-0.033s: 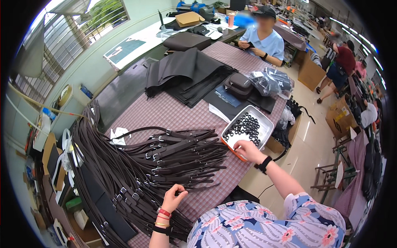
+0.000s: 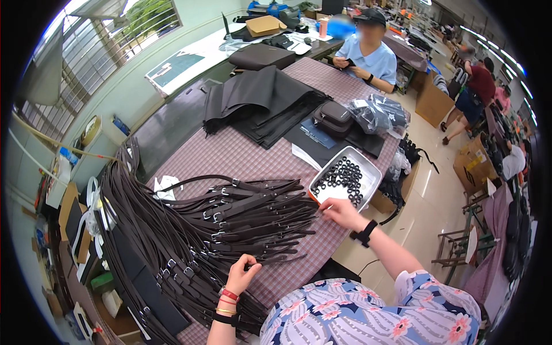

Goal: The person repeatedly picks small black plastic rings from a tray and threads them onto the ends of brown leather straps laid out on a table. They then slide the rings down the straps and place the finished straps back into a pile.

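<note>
My left hand [image 2: 240,275] is closed at the near end of the pile, its thumb and finger pinched on the end of a dark brown leather strap [image 2: 284,260]. Many similar buckled straps [image 2: 230,210] fan out over the table beside it. At the near left edge of a white tray [image 2: 372,187], my right hand [image 2: 340,214] has its fingertips pinched together; anything between them is too small to make out. Inside the tray lie many small black rings [image 2: 347,172]. My right hand covers part of the tray's near rim.
A checked cloth [image 2: 282,282] covers the table. Black sheets [image 2: 259,103] are stacked farther back, next to a small dark case [image 2: 332,118] and plastic-wrapped goods [image 2: 376,114]. Across the table sits a person [image 2: 368,54] holding a dark object. Cardboard boxes [image 2: 432,98] stand on the floor at right.
My right hand has shifted a little left, out of the tray to its near edge. The left hand keeps its place at the strap end.
</note>
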The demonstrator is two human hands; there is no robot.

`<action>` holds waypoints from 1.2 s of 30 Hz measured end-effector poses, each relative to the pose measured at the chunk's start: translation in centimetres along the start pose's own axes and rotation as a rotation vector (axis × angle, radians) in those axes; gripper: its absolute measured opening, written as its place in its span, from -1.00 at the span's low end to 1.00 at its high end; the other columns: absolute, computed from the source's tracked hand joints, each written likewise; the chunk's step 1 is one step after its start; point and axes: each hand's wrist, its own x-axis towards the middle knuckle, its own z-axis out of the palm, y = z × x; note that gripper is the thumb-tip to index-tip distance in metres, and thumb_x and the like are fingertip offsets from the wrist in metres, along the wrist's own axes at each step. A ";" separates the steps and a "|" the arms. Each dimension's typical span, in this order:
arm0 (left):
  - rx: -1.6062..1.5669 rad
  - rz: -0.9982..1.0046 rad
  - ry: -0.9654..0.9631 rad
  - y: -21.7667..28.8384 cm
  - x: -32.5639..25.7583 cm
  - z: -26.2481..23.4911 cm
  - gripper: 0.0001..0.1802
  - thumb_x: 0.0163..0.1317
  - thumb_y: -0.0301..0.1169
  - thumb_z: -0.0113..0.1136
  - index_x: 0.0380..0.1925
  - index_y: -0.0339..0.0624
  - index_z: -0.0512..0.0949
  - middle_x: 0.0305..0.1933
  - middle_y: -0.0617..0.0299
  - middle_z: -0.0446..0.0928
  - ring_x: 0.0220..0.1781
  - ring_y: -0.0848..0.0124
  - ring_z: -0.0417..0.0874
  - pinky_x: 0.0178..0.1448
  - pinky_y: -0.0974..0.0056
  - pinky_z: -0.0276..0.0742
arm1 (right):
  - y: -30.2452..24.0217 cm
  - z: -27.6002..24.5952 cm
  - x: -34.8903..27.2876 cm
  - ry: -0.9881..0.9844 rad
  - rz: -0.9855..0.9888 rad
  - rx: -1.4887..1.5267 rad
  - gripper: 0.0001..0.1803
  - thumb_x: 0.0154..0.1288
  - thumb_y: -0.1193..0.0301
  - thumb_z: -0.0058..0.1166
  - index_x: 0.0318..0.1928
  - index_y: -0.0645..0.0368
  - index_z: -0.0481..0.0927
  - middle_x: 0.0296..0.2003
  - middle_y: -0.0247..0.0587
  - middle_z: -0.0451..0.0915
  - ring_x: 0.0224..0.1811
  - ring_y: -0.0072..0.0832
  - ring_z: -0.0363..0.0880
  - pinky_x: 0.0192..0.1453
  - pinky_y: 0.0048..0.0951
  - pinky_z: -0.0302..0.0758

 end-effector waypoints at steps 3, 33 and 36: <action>-0.066 -0.092 0.053 0.1 0.1 0.1 -0.75 0.21 -0.36 0.30 -0.24 -0.27 0.49 -0.37 0.27 0.56 -0.29 0.50 0.55 -0.13 0.39 0.48 | -2.4 5.4 -1.2 -0.288 0.041 0.467 -0.73 0.32 0.56 0.11 0.02 0.28 0.54 -0.15 -0.27 0.62 -0.12 -0.55 0.63 0.03 -0.51 0.56; -0.451 -0.103 0.081 1.9 0.2 -1.4 -0.84 0.34 -0.39 0.17 -0.23 -0.27 0.53 -0.37 0.40 0.50 -0.33 0.63 0.49 -0.21 0.49 0.40 | -6.1 12.5 -1.4 -0.199 -0.241 0.530 -0.65 0.31 0.65 0.08 0.11 0.24 0.51 0.02 -0.24 0.58 0.08 -0.58 0.52 0.16 -0.53 0.47; -0.471 -0.134 0.042 2.3 0.0 -1.9 -0.83 0.35 -0.37 0.16 -0.22 -0.26 0.53 -0.36 0.41 0.50 -0.32 0.63 0.48 -0.19 0.49 0.40 | -6.7 13.2 -1.5 -0.252 -0.197 0.729 -0.64 0.31 0.68 0.05 0.12 0.26 0.51 0.05 -0.16 0.58 0.08 -0.53 0.53 0.19 -0.48 0.47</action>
